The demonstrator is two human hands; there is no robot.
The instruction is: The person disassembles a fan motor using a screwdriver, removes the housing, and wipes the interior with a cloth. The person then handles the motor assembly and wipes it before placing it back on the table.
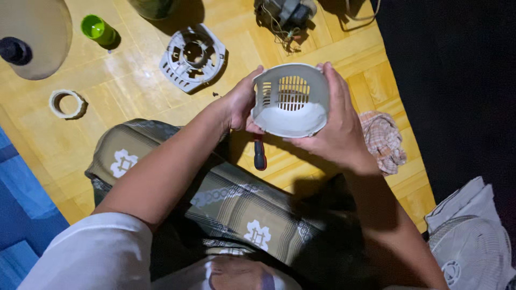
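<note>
Both hands are gripping the grey vented cover (pixel 291 100) above your lap: left hand (pixel 240 106) and right hand (pixel 336 126) fingers closing on its sides. It looks light, stiff, brittle; hold the rim, not the slats.

Yellow wood-pattern floor mat (pixel 134 80) brightly lit, blue flooring (pixel 21 204) left, darkness right.

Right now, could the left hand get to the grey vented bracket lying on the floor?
Probably yes: the grey vented bracket lies just beyond the left hand with bare floor between, but that hand is gripping the white housing.
</note>
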